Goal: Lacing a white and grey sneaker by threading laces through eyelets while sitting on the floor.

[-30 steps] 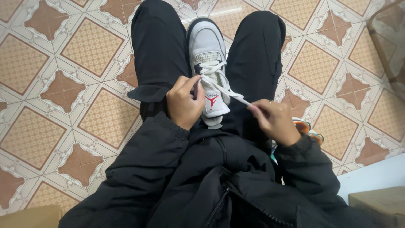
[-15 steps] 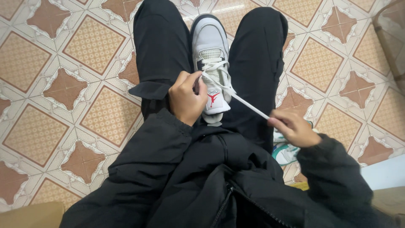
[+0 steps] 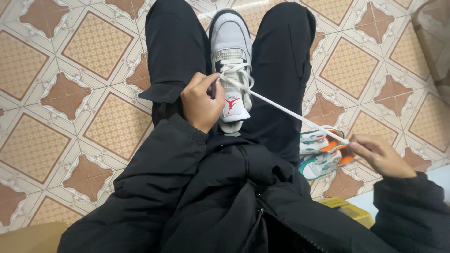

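A grey-and-white sneaker point(image 3: 230, 42) with a red mark on its tongue rests between my two black-trousered legs. My left hand point(image 3: 200, 102) grips the shoe's left side by the upper eyelets, fingers pinched at the lace. A white lace point(image 3: 286, 110) runs taut from the eyelets down to the right. My right hand point(image 3: 378, 154) pinches the lace's far end, well out past my right knee. My black padded jacket fills the bottom of the view.
A second sneaker point(image 3: 323, 151), white with green and orange, lies on the patterned floor tiles point(image 3: 70, 98) just left of my right hand. A yellow object point(image 3: 347, 211) shows below it. A chair frame point(image 3: 433, 42) stands at the right edge.
My right hand has pulled the lace end out to the right and down, drawing far more lace through the eyelets. The left hand has stayed on the shoe.
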